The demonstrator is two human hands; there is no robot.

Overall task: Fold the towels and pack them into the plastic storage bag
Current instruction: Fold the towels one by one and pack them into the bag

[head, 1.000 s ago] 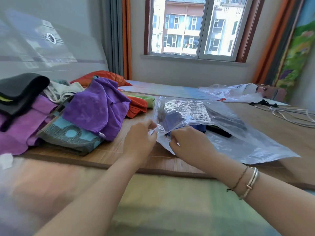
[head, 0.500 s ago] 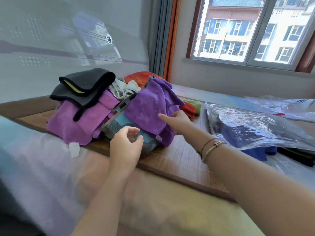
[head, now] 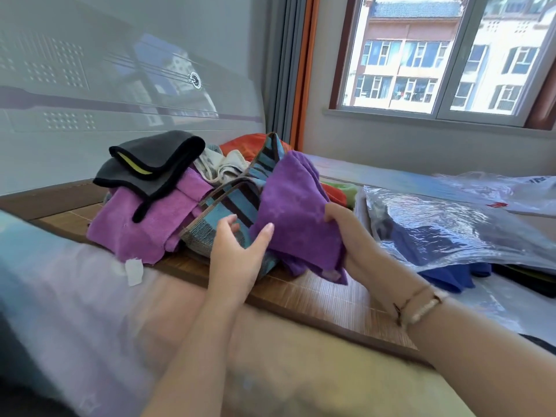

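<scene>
Hands: right hand [head: 346,236] clutching purple towel [head: 291,212], left hand [head: 237,254] loose (blue towel [head: 442,275] inside plastic storage bag [head: 451,224]).

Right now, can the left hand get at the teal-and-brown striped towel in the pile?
Probably yes. The left hand hovers open right in front of the teal-and-brown striped towel, nothing between them. The deep purple towel drapes over its right part, gripped by the right hand.

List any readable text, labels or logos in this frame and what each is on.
No text reads clearly.
Round emblem on the grey headboard panel: a logo, too small to read.
Dark print on the white plastic bag at far right: cut off and blurred, unreadable.
Small red mark on that same bag: too small to read.
White tag near the pink towel: blank as far as visible.
</scene>
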